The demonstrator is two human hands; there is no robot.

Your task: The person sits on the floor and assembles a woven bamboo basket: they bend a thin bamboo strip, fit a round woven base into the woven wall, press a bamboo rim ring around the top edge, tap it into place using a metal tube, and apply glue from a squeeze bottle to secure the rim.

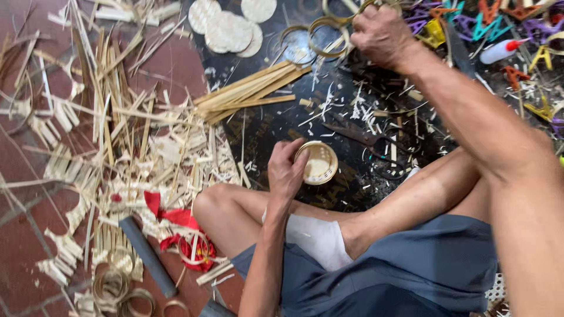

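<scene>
small round bamboo tray (317, 162), upright, held above mat

The small round basket (316, 162) lies on the mat (276, 126) at the centre. Scissors (358, 134) lie at its two o'clock, the strip bundle (249, 92) at eleven o'clock, woven discs (229, 26) at twelve, and loose shavings (170, 152) at nine on the floor (23, 235).
</scene>
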